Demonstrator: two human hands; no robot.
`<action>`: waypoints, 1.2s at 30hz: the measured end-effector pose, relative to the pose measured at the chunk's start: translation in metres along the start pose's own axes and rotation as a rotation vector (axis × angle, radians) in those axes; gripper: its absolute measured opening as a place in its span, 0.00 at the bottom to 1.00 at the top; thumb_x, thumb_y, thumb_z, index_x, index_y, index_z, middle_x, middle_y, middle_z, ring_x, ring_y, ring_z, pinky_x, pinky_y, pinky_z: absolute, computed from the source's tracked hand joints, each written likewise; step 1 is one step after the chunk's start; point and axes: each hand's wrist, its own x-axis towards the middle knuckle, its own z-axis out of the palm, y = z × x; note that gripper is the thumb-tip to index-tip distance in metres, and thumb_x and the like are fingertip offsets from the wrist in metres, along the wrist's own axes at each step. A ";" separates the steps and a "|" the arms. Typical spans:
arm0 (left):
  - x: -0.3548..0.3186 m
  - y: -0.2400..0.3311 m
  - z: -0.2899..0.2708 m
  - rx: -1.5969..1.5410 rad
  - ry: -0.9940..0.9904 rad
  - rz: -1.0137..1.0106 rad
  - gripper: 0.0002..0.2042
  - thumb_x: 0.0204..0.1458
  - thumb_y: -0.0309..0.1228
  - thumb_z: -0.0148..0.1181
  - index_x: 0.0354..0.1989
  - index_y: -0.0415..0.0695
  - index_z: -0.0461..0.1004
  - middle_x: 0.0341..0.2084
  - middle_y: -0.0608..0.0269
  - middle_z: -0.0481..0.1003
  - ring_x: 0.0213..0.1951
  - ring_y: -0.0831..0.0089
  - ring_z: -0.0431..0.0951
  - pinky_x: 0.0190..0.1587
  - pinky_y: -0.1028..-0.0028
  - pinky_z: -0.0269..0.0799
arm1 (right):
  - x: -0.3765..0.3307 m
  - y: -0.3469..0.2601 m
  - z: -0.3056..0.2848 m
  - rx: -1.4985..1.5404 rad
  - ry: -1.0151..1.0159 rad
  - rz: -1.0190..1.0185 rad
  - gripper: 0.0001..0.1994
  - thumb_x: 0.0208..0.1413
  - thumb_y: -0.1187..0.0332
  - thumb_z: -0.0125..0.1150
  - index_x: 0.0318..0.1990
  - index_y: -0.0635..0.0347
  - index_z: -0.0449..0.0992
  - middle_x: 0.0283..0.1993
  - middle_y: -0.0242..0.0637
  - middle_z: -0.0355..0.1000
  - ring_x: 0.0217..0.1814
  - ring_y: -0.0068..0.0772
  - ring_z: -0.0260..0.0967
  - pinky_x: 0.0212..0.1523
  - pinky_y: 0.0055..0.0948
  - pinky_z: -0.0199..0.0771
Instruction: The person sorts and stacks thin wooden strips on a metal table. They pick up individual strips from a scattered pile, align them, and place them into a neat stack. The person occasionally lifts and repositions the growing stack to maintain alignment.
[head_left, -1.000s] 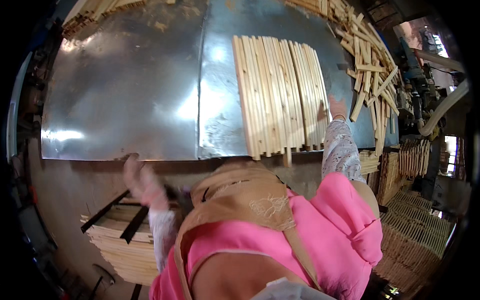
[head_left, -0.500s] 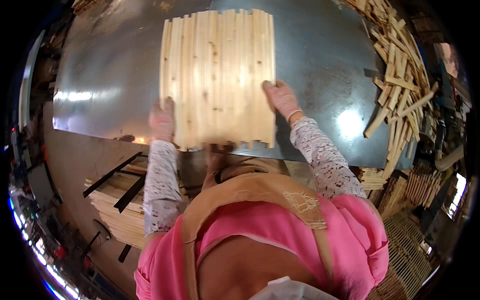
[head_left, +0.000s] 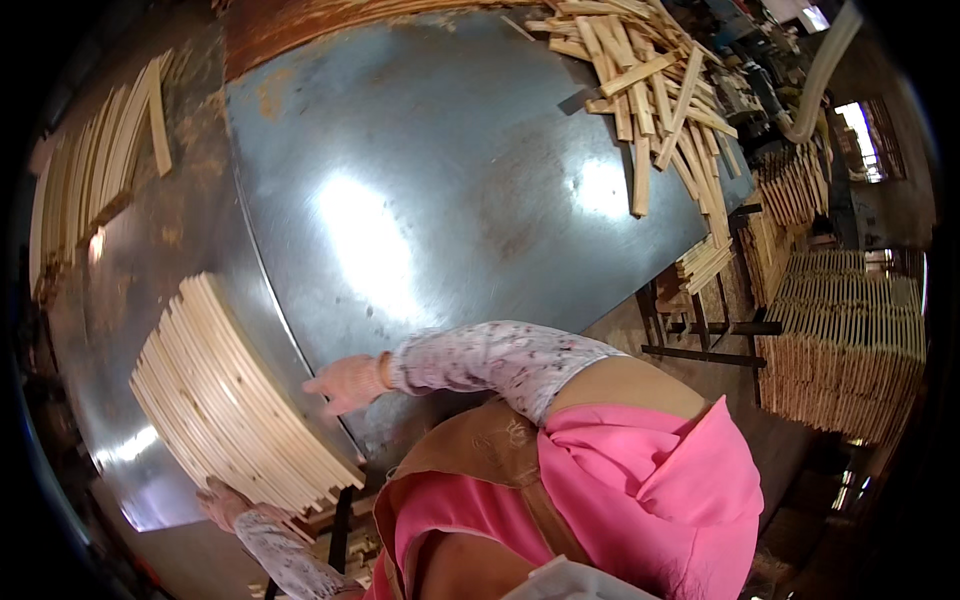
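A pale panel of narrow wooden strips (head_left: 235, 390), uneven at its ends, lies at the left of the metal-topped table (head_left: 450, 180). At the panel's near left corner is my left hand (head_left: 226, 503), its fingers closed on the edge; part of the grip is hard to see. My right hand (head_left: 347, 384), in a thin pinkish glove, is just off the panel's right side. Its fingers are apart, over the metal top, with nothing in them.
Loose wooden strips (head_left: 640, 90) lie heaped at the far right of the table. More strips (head_left: 110, 160) stand in a row at the far left. Stacked slatted wood (head_left: 845, 340) is on the right, near a black metal frame (head_left: 710, 345). A seam crosses the tabletop.
The panel, held in both hands in front of me, has moved left and now lies on the table's left part. My right hand has let go. My view has swung.
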 end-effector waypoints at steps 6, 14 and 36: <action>-0.100 0.104 0.011 -0.232 0.141 0.058 0.36 0.70 0.52 0.52 0.81 0.44 0.58 0.79 0.48 0.61 0.77 0.50 0.62 0.76 0.55 0.63 | -0.218 0.201 -0.126 -0.134 0.773 0.417 0.33 0.69 0.51 0.56 0.77 0.55 0.66 0.78 0.54 0.65 0.80 0.59 0.60 0.81 0.51 0.57; -0.395 0.354 0.091 -1.016 -0.186 0.808 0.24 0.68 0.30 0.61 0.70 0.37 0.68 0.59 0.47 0.78 0.55 0.56 0.81 0.61 0.65 0.79 | -0.548 0.396 -0.252 -0.229 1.418 1.276 0.39 0.54 0.56 0.72 0.70 0.65 0.67 0.66 0.57 0.74 0.68 0.58 0.72 0.67 0.52 0.73; -0.589 0.478 0.073 0.078 -0.235 0.549 0.28 0.55 0.53 0.73 0.51 0.39 0.83 0.50 0.43 0.82 0.48 0.42 0.83 0.54 0.53 0.79 | -0.615 0.508 -0.534 -1.196 0.936 0.599 0.15 0.64 0.66 0.57 0.56 0.50 0.81 0.54 0.36 0.81 0.62 0.46 0.77 0.56 0.48 0.78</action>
